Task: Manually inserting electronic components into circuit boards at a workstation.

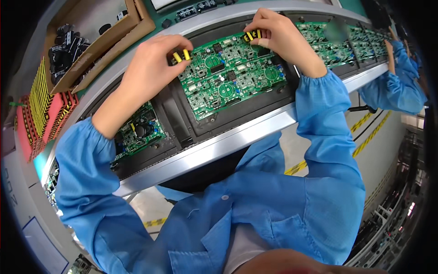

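A green circuit board [207, 93], crowded with small parts, lies in a black carrier frame [214, 122] in front of me. Over its far left corner, my left hand [148, 61] pinches small yellow electronic components [186, 54] between thumb and fingers. At the far edge of the same board, my right hand [280, 39] is closed on small yellow-and-black electronic components [252, 34]. Whether those in the right hand touch the board is hidden by the fingers. Below my left wrist, another board [153, 123] carries a round black part.
A cardboard box [98, 45] of black cylindrical parts stands at the far left, beside red and yellow-striped stacks [43, 105]. A metal rail [214, 150] runs along the near side. More boards [328, 43] continue right, where a co-worker's blue sleeve [394, 91] reaches in.
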A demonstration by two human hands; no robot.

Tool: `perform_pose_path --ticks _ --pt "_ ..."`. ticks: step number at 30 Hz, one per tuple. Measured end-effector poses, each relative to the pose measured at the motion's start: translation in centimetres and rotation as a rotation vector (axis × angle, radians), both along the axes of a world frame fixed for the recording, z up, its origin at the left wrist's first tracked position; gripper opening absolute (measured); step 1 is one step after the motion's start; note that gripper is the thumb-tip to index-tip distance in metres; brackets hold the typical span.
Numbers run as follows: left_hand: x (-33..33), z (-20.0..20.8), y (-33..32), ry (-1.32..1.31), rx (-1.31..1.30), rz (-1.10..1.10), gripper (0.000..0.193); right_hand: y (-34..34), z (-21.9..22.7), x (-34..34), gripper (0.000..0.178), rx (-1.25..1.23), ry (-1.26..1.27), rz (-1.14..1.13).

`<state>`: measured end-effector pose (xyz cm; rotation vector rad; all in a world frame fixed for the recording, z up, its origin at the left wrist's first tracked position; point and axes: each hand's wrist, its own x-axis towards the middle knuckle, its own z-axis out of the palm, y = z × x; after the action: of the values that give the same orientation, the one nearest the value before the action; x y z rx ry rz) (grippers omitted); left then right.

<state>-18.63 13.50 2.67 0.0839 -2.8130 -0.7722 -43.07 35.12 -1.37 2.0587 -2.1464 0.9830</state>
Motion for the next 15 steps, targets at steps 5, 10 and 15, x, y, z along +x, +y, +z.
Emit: perform_pose_path --ticks 5,10,15 --pt "-1.7 -1.4 0.0 -0.051 -0.220 -0.054 0.024 -0.6 1.6 1.0 0.025 -0.138 0.033 0.117" --pt "-2.1 -2.3 0.1 -0.014 -0.339 -0.096 0.022 0.5 3.7 2.6 0.021 0.144 0.005 -0.068" --pt "-2.0 -2.3 -0.2 0.029 -0.344 -0.097 0.027 -0.2 3.8 3.8 0.021 0.137 0.027 -0.101"
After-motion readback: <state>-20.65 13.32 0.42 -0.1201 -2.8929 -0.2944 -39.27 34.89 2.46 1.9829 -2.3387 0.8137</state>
